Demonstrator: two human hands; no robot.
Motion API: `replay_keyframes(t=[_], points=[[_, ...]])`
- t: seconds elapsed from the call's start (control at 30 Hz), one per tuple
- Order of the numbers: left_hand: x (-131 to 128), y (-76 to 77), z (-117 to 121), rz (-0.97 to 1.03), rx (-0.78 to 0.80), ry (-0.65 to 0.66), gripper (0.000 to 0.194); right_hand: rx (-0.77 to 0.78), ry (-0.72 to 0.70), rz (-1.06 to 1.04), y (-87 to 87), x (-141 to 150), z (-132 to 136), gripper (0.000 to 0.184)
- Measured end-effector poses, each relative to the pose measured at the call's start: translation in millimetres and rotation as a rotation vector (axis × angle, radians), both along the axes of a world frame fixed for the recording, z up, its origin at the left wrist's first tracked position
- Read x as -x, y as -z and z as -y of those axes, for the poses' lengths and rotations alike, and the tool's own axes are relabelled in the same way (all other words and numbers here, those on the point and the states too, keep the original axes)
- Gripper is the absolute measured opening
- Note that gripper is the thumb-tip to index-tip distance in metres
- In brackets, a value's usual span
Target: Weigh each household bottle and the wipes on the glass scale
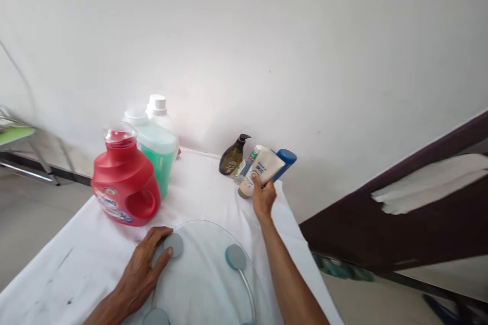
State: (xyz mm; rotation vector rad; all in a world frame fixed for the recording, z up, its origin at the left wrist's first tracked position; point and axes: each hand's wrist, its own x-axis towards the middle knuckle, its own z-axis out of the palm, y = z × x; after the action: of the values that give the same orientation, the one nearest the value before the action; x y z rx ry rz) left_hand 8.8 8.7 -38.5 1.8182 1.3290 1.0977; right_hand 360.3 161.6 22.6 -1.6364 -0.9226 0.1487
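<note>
My right hand (264,197) is closed around a cream-coloured squeeze tube (264,168), which tilts with its brown cap (244,193) toward the table. Close behind the tube are a dark pump bottle (232,158), a small clear bottle (241,171) with a green and white top, and a blue bottle (286,157). At the left rim of a round clear glass plate (202,284) lies my left hand (147,264), thumb and fingers apart, touching beside a grey round pad (174,245). More pads and a curved metal tube (247,289) show on the plate.
A red detergent jug (124,177), a green liquid jug (163,167) and a white capped bottle (157,106) stand at the left on the white tablecloth (95,254). Behind the table rises a white wall (244,45). A green-topped stool (17,134) is at far left.
</note>
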Motion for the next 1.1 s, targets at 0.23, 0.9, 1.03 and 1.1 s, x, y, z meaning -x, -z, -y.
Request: replay_keyframes(t=[0.23, 0.9, 1.03, 1.1], points=[[-1.6, -3.7, 1.8, 0.033, 0.053, 0.02, 0.034, -0.336, 0.015, 0.33, -21.1, 48.4, 35.0, 0.083], [-0.9, -10.5, -2.7, 0.008, 0.06, 0.051, 0.035, -0.019, -1.044, -0.572, -43.4, 265.4, -15.8, 0.049], [-1.3, -9.9, -3.1, 0.019, 0.056, 0.045, 0.035, -0.076, -0.938, -0.629, -52.9, 271.2, -21.5, 0.058], [-1.0, -7.4, -3.7, 0.023, 0.044, 0.049, 0.035, -0.11, -0.866, -0.652, -57.2, 268.9, -21.1, 0.059]])
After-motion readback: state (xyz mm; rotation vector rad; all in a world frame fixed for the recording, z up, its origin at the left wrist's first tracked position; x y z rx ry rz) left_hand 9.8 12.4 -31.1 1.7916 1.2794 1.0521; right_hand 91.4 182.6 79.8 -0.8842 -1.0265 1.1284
